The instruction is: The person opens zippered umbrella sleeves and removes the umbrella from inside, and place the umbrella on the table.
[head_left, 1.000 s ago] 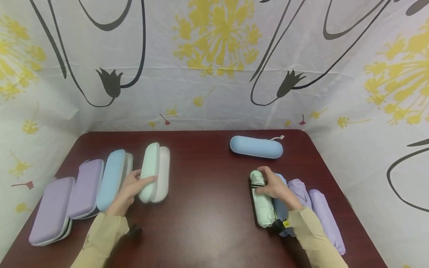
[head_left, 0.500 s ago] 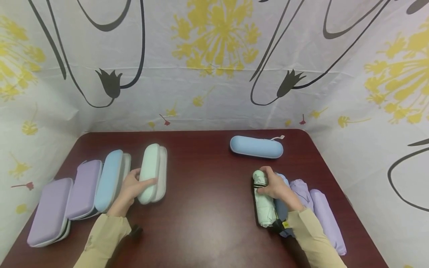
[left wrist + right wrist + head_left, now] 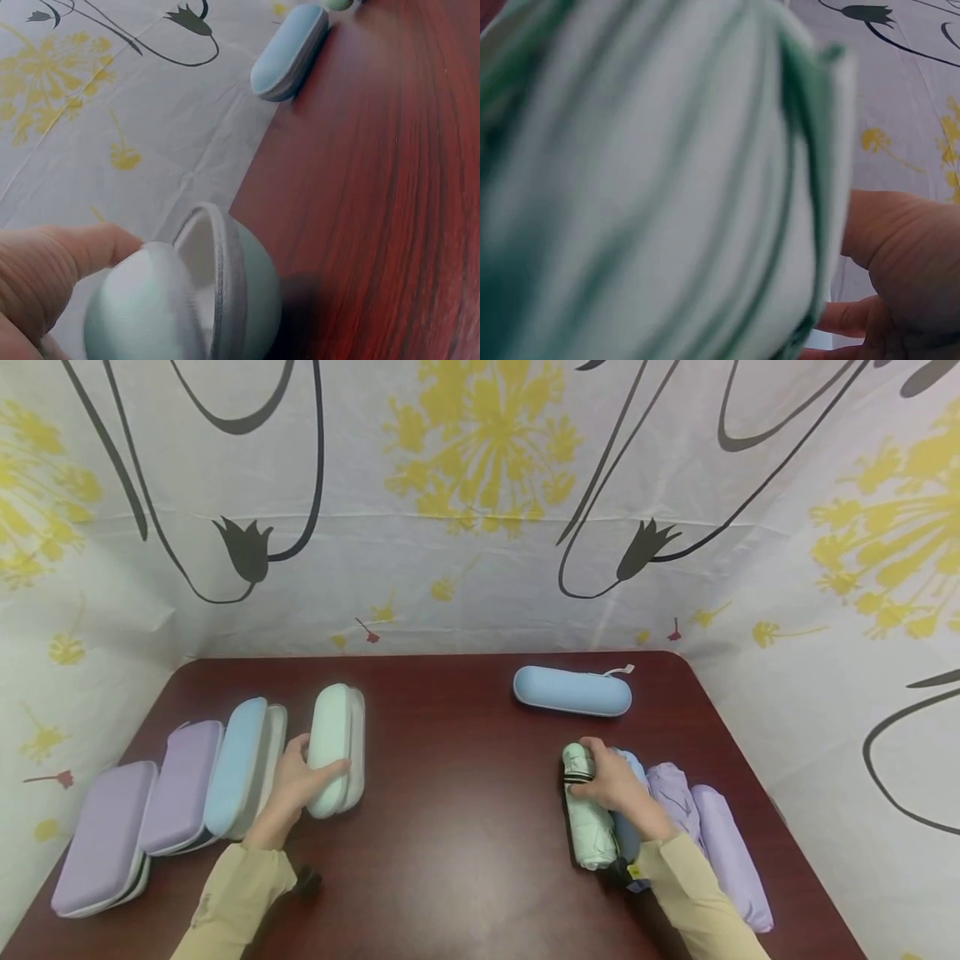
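Observation:
My left hand (image 3: 296,781) holds a mint-green hard-shell case (image 3: 330,752) at the table's left side, thumb over its top shell. In the left wrist view the mint case (image 3: 142,307) gapes partly open along its zip edge, showing a pale inside. On the right, my right hand (image 3: 615,781) grips the upper part of a folded mint-green umbrella (image 3: 590,831) that lies on the table. Pleated umbrella fabric (image 3: 667,180) fills much of the right wrist view. Beside it lie a blue folded umbrella (image 3: 626,835), partly hidden by my hand, and two lilac ones (image 3: 731,852).
Left of my left hand stand a light-blue case (image 3: 236,768) and two lilac cases (image 3: 180,789), side by side. A blue oblong case (image 3: 572,691) with a white pull lies at the back right. Patterned cloth (image 3: 480,585) hangs around the dark red table (image 3: 457,827).
The mint case's two shells have come closer together and shifted slightly left. The row of cases beside it has slid a little left. My right hand stays on the mint umbrella.

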Tool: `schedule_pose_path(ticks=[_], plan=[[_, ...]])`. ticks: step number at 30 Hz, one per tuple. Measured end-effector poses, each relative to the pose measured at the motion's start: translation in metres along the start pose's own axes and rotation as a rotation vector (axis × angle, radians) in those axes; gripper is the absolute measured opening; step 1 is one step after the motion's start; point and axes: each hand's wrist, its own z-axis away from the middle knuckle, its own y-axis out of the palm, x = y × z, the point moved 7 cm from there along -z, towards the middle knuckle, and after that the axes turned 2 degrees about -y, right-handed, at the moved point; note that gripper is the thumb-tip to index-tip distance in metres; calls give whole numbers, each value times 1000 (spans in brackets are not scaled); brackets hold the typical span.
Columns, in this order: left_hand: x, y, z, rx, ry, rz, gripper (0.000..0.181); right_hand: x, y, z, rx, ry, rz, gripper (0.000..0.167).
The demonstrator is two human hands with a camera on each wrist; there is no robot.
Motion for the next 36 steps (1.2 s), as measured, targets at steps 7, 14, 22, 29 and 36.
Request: schedule_pose_path(ticks=[7,14,22,29,36], plan=[[-9,-6,6,-98,61,59,80,7,4,2,-62,-46,4,78],[-18,-9,15,-194,173,-68,72,11,9,2,-68,-87,27,77],[-34,-9,23,-291,305,-153,65,12,5,4,-54,-40,15,82],[-48,-7,28,-396,448,-118,57,10,3,5,-71,-24,65,83],[-79,13,36,-399,591,-34,49,12,0,5,-135,-126,54,76]])
